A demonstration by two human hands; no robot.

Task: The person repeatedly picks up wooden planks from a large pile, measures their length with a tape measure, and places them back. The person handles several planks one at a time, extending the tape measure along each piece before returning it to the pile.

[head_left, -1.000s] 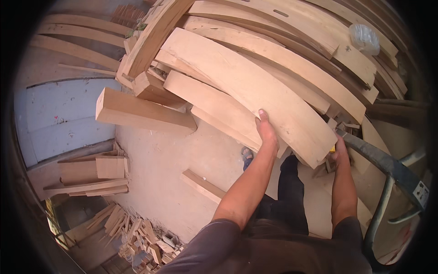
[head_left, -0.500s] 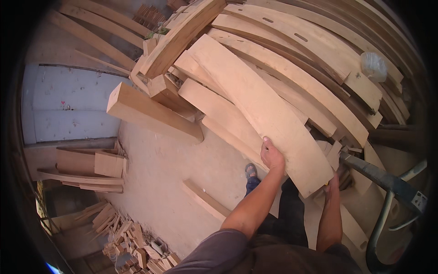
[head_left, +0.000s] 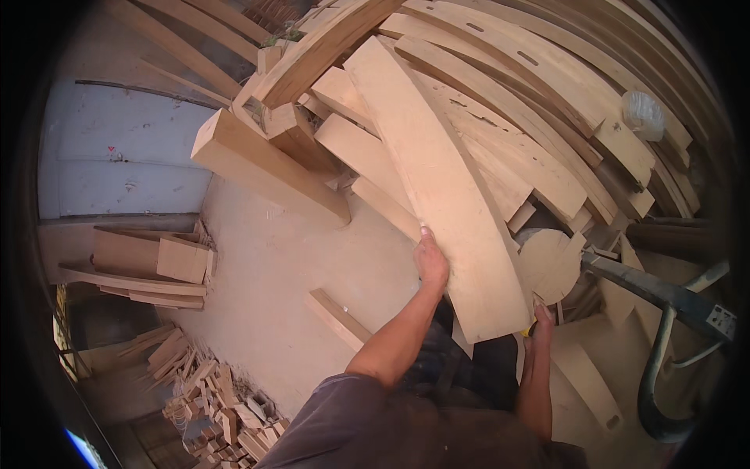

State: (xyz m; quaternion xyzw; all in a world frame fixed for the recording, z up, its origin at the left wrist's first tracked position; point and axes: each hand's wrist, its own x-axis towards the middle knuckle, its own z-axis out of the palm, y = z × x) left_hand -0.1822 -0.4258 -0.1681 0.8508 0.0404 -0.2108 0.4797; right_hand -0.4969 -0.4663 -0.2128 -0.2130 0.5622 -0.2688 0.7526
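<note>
Hold the long curved board (head_left: 437, 164) by its near part, ideally letting the left hand (head_left: 432, 264) bear much of the weight and using the right hand (head_left: 541, 319) to steady the near right corner. Press the left thumb (head_left: 425, 233) flat on the broad face and brace the fingers, hidden from view, against the edge or underside, the better to resist a roll. Mind the far end, set slantwise over the stacked boards (head_left: 539, 160), with contact there impossible to tell; to be safe, treat that end as unsupported and avoid any sudden twist. Allow some room for the round piece of wood (head_left: 551, 266) just beside the right edge, and for the metal bar (head_left: 644, 288) farther right, so as not to knock a corner. Watch for the short beam (head_left: 340, 319) on the floor (head_left: 266, 258), left of the left hand. As for pose, note the left forearm (head_left: 391, 336) slanted up and to the right, with the left hand clamped on the board's left edge, thumb on top. Note the right forearm (head_left: 535, 387) nearly upright in view, with the right hand close by the near right corner and a small yellow thing (head_left: 528, 331) partly showing between hand and wood. Cannot tell the firmness of the right hand's grip, either on the board or on the small yellow thing
</note>
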